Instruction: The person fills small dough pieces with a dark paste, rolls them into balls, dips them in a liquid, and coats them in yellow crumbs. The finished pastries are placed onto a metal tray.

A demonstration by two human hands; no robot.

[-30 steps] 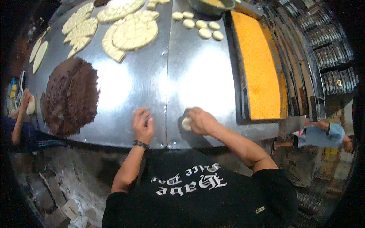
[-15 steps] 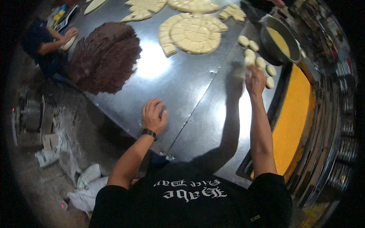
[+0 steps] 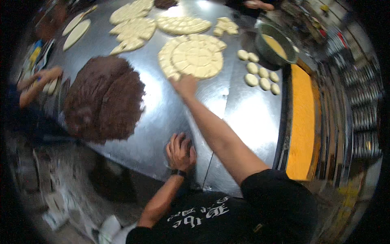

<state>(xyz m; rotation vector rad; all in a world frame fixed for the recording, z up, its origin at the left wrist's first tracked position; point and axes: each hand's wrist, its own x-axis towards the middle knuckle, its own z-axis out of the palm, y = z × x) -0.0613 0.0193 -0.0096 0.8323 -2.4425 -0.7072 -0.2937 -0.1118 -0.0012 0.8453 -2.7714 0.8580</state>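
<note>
My right hand point(image 3: 185, 86) reaches across the metal table to the lower left edge of a round slab of pale dough point(image 3: 197, 59), scored into many pieces. Its fingers are closed at the end of the slab's outer strip, and the hand hides the piece they grip. Palm down on the table near its front edge is my left hand point(image 3: 179, 152), with a black band on the wrist. Its fingers are stretched and slightly apart. A dark patch shows by the thumb; I cannot tell whether it is shadow or filling. Several small dough balls point(image 3: 252, 80) lie to the right.
A large mound of dark brown paste point(image 3: 105, 99) fills the table's left side. More dough slabs point(image 3: 183, 25) lie at the back. At the right stand a deep bowl of yellow liquid point(image 3: 276, 44) and an orange-yellow tray point(image 3: 301, 122). Another person's hands point(image 3: 50, 75) work at the far left.
My right hand has left the dough balls and swung left to the round slab. My left hand appears slightly farther right and lower. The view has shifted, showing more of the table's back.
</note>
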